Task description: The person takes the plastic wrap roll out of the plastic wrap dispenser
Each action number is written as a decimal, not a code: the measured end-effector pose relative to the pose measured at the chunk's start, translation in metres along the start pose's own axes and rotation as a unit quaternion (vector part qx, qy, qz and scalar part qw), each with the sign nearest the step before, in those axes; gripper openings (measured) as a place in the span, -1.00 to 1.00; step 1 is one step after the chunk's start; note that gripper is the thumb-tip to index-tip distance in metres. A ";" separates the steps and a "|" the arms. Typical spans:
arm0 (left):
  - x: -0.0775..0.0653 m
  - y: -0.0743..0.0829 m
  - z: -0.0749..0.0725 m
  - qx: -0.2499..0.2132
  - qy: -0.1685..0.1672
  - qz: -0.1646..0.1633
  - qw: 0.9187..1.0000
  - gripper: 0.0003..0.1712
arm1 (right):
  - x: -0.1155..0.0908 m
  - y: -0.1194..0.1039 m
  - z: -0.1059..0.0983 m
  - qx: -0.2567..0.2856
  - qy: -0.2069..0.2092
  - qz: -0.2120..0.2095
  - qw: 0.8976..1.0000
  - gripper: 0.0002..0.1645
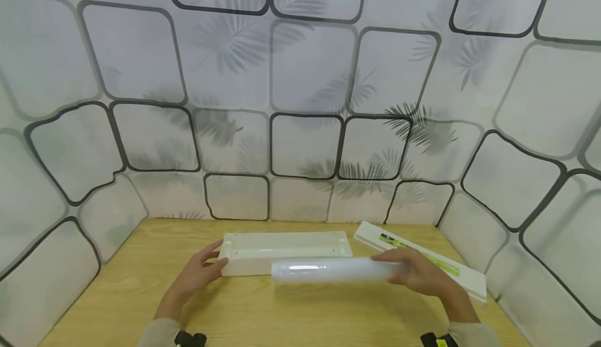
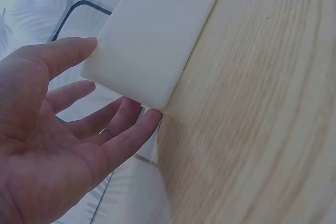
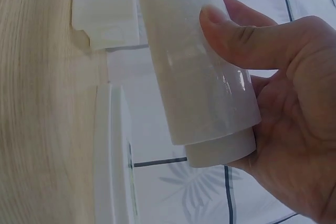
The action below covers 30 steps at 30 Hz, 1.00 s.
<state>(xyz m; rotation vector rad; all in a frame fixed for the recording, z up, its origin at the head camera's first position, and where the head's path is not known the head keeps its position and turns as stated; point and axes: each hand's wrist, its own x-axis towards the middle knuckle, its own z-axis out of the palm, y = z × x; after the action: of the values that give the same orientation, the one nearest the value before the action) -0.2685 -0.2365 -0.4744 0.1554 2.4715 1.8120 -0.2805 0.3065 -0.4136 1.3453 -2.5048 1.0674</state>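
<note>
My right hand (image 1: 420, 275) grips a roll of cling film (image 1: 324, 271) near its right end. The roll is held sideways in front of a long white plastic box (image 1: 246, 268), overlapping its front in the head view. In the right wrist view, thumb and fingers wrap the film, and a white core (image 3: 223, 148) sticks out of the end. My left hand (image 1: 196, 273) holds the box's left end. In the left wrist view, the thumb touches one edge of the box (image 2: 142, 40) and fingertips touch its end face. The box lies open side up.
A long white lid (image 1: 469, 283) with a green and black label lies slanted on the right of the wooden table (image 1: 300, 315), behind my right hand. Patterned cloth walls (image 1: 305, 143) enclose the table at the back and both sides.
</note>
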 end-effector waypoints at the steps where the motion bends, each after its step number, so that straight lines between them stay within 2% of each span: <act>1: 0.000 0.000 0.000 0.002 -0.001 0.000 1.000 -0.16 | -0.001 0.001 0.000 0.004 0.000 0.000 1.000 -0.45; 5: -0.001 0.001 0.000 0.008 0.004 0.001 1.000 -0.17 | -0.004 0.004 -0.001 -0.006 0.002 -0.005 1.000 -0.43; 11: -0.005 0.000 0.001 0.006 0.000 -0.005 1.000 -0.17 | -0.012 0.008 -0.005 0.000 -0.003 0.017 1.000 -0.43; 21: -0.002 0.003 0.001 0.006 -0.001 -0.010 1.000 -0.16 | -0.025 0.023 -0.011 0.002 -0.006 0.037 0.999 -0.45; 30: -0.003 0.003 0.001 0.005 -0.005 -0.004 1.000 -0.17 | -0.034 0.035 -0.016 0.019 -0.016 0.063 0.998 -0.44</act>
<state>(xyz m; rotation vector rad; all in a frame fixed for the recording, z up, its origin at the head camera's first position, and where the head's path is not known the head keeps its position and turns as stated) -0.2647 -0.2348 -0.4722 0.1560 2.4709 1.7925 -0.2907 0.3528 -0.4336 1.2373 -2.6363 1.1320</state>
